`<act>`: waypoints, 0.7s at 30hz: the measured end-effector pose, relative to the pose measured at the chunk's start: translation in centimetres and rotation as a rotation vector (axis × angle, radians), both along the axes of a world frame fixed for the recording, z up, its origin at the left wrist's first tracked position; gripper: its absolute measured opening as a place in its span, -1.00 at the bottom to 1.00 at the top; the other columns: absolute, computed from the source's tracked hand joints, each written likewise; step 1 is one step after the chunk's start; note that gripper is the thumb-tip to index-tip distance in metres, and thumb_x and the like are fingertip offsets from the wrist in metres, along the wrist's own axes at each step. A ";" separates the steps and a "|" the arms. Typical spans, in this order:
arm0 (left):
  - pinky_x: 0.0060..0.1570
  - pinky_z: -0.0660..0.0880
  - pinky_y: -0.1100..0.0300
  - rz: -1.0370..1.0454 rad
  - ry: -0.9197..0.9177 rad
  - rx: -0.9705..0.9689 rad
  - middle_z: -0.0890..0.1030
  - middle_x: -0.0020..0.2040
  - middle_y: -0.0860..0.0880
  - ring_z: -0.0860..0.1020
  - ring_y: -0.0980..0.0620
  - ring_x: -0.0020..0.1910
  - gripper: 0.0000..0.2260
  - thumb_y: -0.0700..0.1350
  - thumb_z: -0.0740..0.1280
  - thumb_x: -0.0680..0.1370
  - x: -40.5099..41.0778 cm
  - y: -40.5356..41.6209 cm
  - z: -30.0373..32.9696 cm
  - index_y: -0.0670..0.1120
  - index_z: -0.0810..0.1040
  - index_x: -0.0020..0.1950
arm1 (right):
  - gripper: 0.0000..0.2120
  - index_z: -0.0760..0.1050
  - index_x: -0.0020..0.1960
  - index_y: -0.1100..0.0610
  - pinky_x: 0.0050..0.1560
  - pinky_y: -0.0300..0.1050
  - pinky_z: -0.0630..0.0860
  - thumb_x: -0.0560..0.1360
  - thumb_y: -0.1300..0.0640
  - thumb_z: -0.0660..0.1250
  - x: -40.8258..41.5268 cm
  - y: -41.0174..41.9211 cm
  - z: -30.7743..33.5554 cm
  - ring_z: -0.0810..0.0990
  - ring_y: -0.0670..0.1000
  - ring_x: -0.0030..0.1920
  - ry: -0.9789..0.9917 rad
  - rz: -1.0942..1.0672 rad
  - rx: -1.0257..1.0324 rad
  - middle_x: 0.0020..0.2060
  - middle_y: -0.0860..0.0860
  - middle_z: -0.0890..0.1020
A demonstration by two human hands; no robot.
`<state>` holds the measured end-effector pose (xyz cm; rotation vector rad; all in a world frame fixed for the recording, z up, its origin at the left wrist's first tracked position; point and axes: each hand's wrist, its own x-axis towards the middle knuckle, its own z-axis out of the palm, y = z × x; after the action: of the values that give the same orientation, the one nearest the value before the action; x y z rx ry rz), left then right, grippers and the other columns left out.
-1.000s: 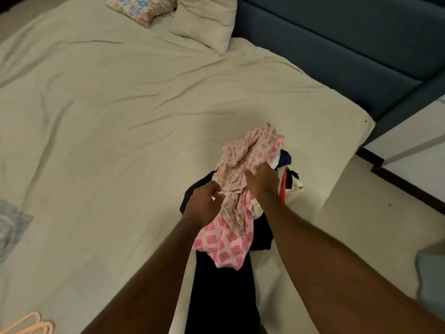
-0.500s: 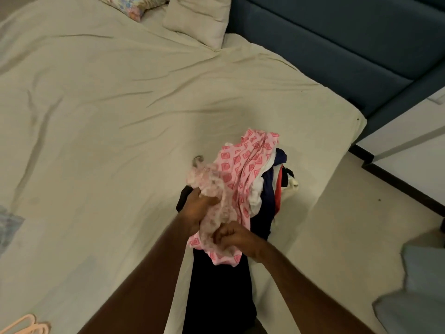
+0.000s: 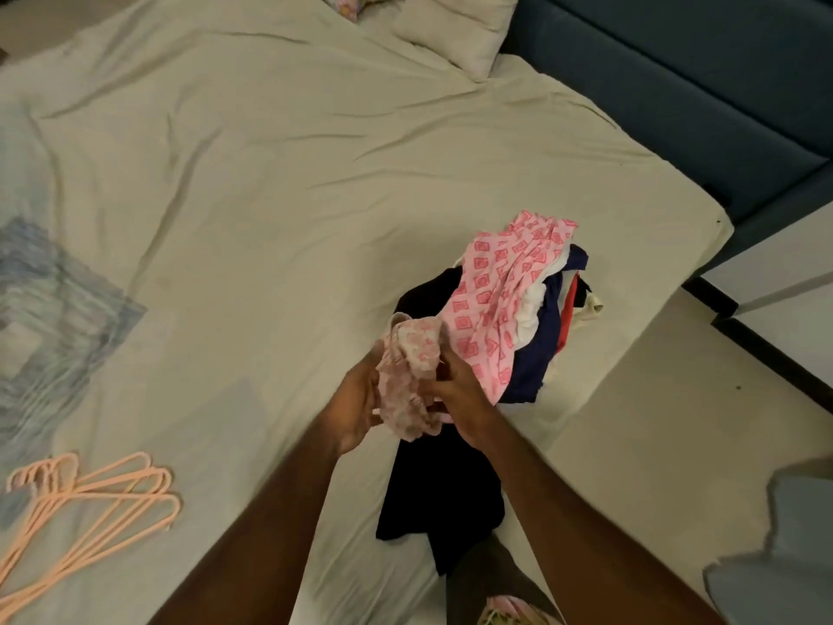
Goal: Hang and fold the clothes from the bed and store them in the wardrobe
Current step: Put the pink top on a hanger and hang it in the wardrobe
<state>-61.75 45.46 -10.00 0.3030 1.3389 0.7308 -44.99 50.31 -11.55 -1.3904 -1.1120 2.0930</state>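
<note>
Both hands work one small garment over the near edge of the bed (image 3: 270, 196). The left hand (image 3: 356, 401) holds the pale pink floral garment (image 3: 408, 376) from its left side, palm toward the cloth, fingers partly hidden behind it. The right hand (image 3: 455, 390) grips the same piece from the right, fingers curled into the bunched fabric. The hands are close together with only the crumpled cloth between them. The garment is wadded, so no clear long axis shows; as bunched, it runs roughly away from the person, upper end just beside the clothes pile (image 3: 518, 309). The pile lies up and right of the hands, nearer the right hand; its top layer is a pink square-print piece (image 3: 500, 281) over white, navy and red items, with a dark garment (image 3: 432, 489) trailing toward the person. Judgement: the piece needs spreading sideways before it folds. The pink hangers (image 3: 90, 502) lie well apart at lower left, on the left hand's side.
</note>
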 end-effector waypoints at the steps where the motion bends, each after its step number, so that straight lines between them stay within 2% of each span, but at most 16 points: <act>1: 0.23 0.54 -0.12 -0.013 0.003 0.005 0.69 0.20 -0.01 0.65 -0.06 0.19 -0.44 0.43 0.21 0.52 -0.3 -1.0 0.4 0.13 0.58 0.35 | -0.26 0.32 0.53 -0.09 0.24 0.09 0.59 0.40 0.07 0.50 -0.5 -1.2 0.6 0.57 0.03 0.32 -0.029 0.077 0.056 0.34 -0.04 0.58; 2: 0.22 0.55 -0.15 -0.012 0.013 0.006 0.69 0.20 -0.01 0.66 -0.07 0.19 -0.41 0.44 0.31 0.46 -0.6 -2.0 0.7 0.16 0.56 0.37 | -0.28 0.35 0.52 -0.10 0.30 0.12 0.56 0.40 0.02 0.49 -0.9 -2.3 0.8 0.57 0.02 0.33 -0.061 0.129 0.117 0.33 -0.04 0.59; 4: 0.16 0.60 -0.10 0.042 0.026 0.041 0.70 0.18 -0.04 0.67 -0.07 0.17 -0.41 0.23 0.50 0.43 -0.9 -4.0 1.5 0.09 0.52 0.41 | -0.40 0.44 0.47 -0.04 0.31 0.05 0.56 0.44 0.05 0.43 -1.7 -4.7 1.6 0.60 -0.03 0.29 -0.095 0.153 0.222 0.28 -0.04 0.63; 6: -0.05 0.65 0.00 0.152 0.057 0.128 0.72 0.09 -0.02 0.70 -0.03 0.04 -0.56 -0.09 0.50 0.51 -1.1 -6.0 2.6 0.05 0.53 0.38 | -0.63 0.58 0.31 -0.03 0.25 0.07 0.60 0.51 0.15 0.41 -2.2 -6.7 2.3 0.67 -0.02 0.19 -0.091 0.056 0.280 0.17 -0.02 0.70; 8: -0.22 0.62 0.06 0.276 0.157 0.130 0.73 -0.06 -0.02 0.69 -0.01 -0.13 -0.64 -0.23 0.44 0.53 -1.7 -7.9 4.2 -0.03 0.57 0.31 | -0.71 0.63 0.18 0.00 0.16 0.05 0.63 0.57 0.32 0.37 -2.5 -8.4 3.0 0.71 0.01 0.09 -0.034 -0.040 0.265 0.05 0.00 0.74; 11: -0.16 0.59 0.08 0.424 0.265 0.121 0.72 -0.17 -0.03 0.67 -0.03 -0.19 -0.76 -0.29 0.37 0.53 -3.9 -10.7 5.4 -0.11 0.64 0.17 | -0.68 0.64 0.16 0.07 0.10 0.07 0.64 0.54 0.41 0.35 -3.2 -10.8 4.4 0.71 0.06 0.04 -0.009 -0.124 0.271 0.00 0.02 0.75; 13: 0.00 0.62 -0.03 0.516 0.207 0.159 0.73 -0.02 -0.13 0.70 -0.12 -0.03 -0.75 -0.28 0.31 0.57 -5.6 -12.3 6.4 -0.18 0.62 0.23 | -0.71 0.62 0.17 0.05 0.12 0.08 0.64 0.53 0.33 0.42 -3.6 -12.1 4.9 0.69 0.10 0.08 -0.133 -0.147 0.340 0.01 0.00 0.73; 15: 0.24 0.55 -0.15 0.540 0.138 0.219 0.68 0.16 -0.21 0.64 -0.22 0.17 -0.73 -0.20 0.27 0.64 -7.1 -13.7 7.6 -0.18 0.56 0.33 | -0.66 0.54 0.22 0.03 0.08 -0.02 0.61 0.49 0.20 0.51 -4.2 -13.2 5.4 0.62 0.09 0.13 -0.326 -0.110 0.442 0.08 -0.03 0.65; 16: 0.26 0.54 -0.14 0.486 0.139 0.257 0.67 0.18 -0.20 0.64 -0.20 0.20 -0.73 -0.13 0.25 0.67 -7.7 -14.3 8.4 -0.15 0.55 0.34 | -0.55 0.48 0.28 0.05 0.09 -0.08 0.56 0.45 0.15 0.55 -4.6 -13.8 5.8 0.57 0.08 0.18 -0.354 -0.085 0.490 0.15 -0.03 0.58; 18: 0.23 0.56 -0.07 0.255 0.242 0.347 0.69 0.16 -0.14 0.65 -0.13 0.18 -0.71 0.01 0.19 0.71 -8.5 -15.3 10.1 -0.10 0.57 0.30 | -0.35 0.38 0.41 0.06 0.25 -0.15 0.43 0.39 0.06 0.55 -5.8 -14.8 6.9 0.46 0.00 0.30 -0.261 -0.019 0.625 0.31 -0.09 0.46; 20: 0.20 0.57 0.04 -0.024 0.363 0.478 0.70 0.15 -0.07 0.66 -0.04 0.15 -0.70 0.06 0.17 0.71 -9.0 -16.2 11.8 -0.06 0.60 0.27 | -0.28 0.31 0.47 0.02 0.40 -0.27 0.30 0.38 0.09 0.51 -7.1 -15.3 8.4 0.36 -0.15 0.40 -0.098 0.086 0.720 0.40 -0.20 0.39; 21: 0.15 0.57 0.12 -0.147 0.418 0.527 0.70 0.12 -0.02 0.66 0.02 0.11 -0.72 0.05 0.20 0.70 -9.1 -16.7 12.7 -0.04 0.62 0.22 | -0.29 0.32 0.48 0.00 0.45 -0.28 0.27 0.40 0.15 0.51 -7.7 -15.5 9.2 0.32 -0.17 0.46 -0.019 0.138 0.716 0.43 -0.21 0.36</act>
<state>-70.86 28.78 2.72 1.0098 1.4753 0.9213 -52.64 34.77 -2.34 -0.9948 -1.7703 1.5049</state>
